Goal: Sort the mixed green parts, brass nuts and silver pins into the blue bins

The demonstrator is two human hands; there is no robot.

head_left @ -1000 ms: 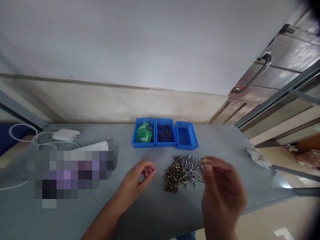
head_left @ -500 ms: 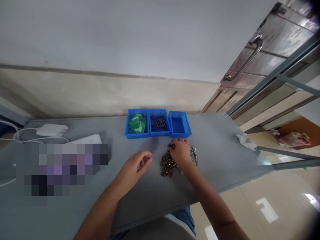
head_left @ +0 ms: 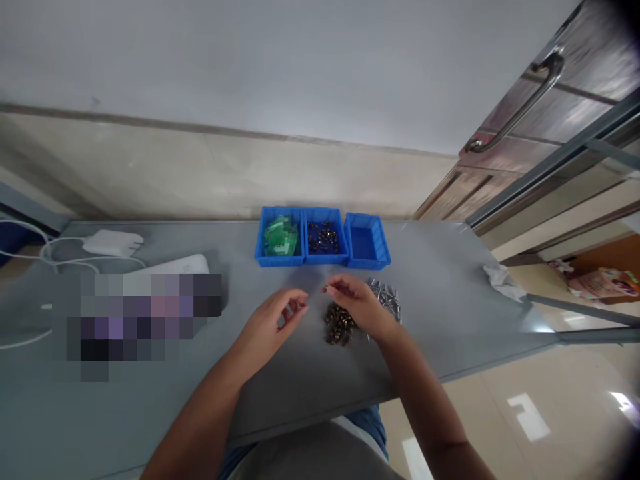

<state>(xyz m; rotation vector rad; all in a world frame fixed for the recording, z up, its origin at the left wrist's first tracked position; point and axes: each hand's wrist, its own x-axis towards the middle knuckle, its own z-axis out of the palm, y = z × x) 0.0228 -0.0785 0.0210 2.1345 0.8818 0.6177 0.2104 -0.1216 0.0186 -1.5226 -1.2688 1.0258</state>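
Observation:
On the grey table [head_left: 310,380] lies a heap of small brass-coloured metal parts [head_left: 339,325], with silver screws [head_left: 386,297] spread to its right. My right hand [head_left: 359,307] hovers over the heap, its fingers pinched on one small brass part near its fingertips. My left hand [head_left: 273,323] rests just left of the heap with the fingers curled; whether it holds anything is hidden. Behind the heap stand three blue bins in a row: the left bin [head_left: 280,239] holds green pieces, the middle bin [head_left: 323,238] dark small parts, and the right bin [head_left: 369,243] shows only its blue floor.
A white power adapter [head_left: 113,243] with its cable lies at the far left, beside a white flat device [head_left: 173,265] and a blurred patch. A crumpled white tissue [head_left: 503,281] sits near the table's right edge. A wall runs behind the table; a door with a handle [head_left: 520,107] is at the right.
My right hand came down from in front of the camera onto the heap, then lifted slightly leftwards with a small part pinched. The left hand stayed beside the heap.

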